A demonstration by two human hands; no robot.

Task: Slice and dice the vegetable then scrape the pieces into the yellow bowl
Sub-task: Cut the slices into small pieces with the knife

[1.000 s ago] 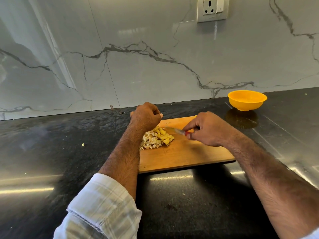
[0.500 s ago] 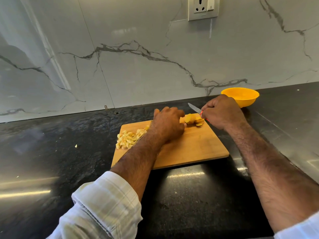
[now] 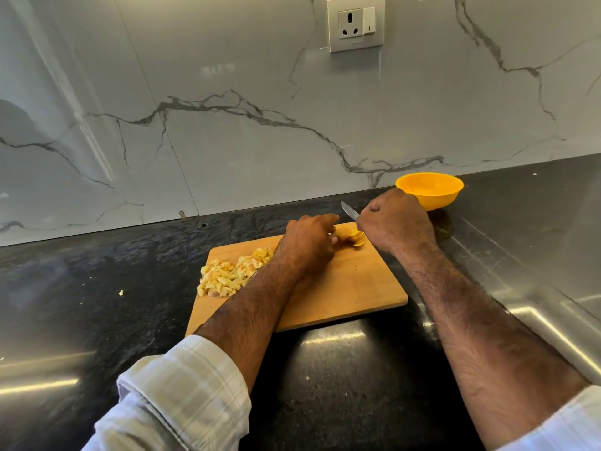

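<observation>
A white marble wall [image 3: 227,131] with grey veins fills the upper half of the view, and a socket plate [image 3: 355,23] is set into it near the top. Below it runs a black stone counter [image 3: 97,288], shiny in places, with a steel surface [image 3: 536,288] along its right side.

A wooden cutting board [image 3: 351,288] lies flat on the counter, in the middle. Both forearms reach over it; the left one comes out of a rolled, pale checked sleeve [image 3: 182,395].

The yellow bowl [image 3: 430,189] stands on the counter beyond the board's far right corner, near the wall, apart from the board. Its inside looks bare from this angle.

The right hand [image 3: 395,221] is a closed fist around the handle of a knife [image 3: 350,211], whose blade points up and away to the left, above the far edge of the board. The left hand [image 3: 309,244] rests knuckles up on the board, its fingers bent down onto the sliced vegetable [image 3: 354,238], a small row of yellow slices at the far edge, between the two hands.

A heap of diced pieces [image 3: 229,275], pale yellow, sits on the left part of the board, just left of the left forearm. One stray bit [image 3: 121,292] lies on the counter, off the board's left side.
</observation>
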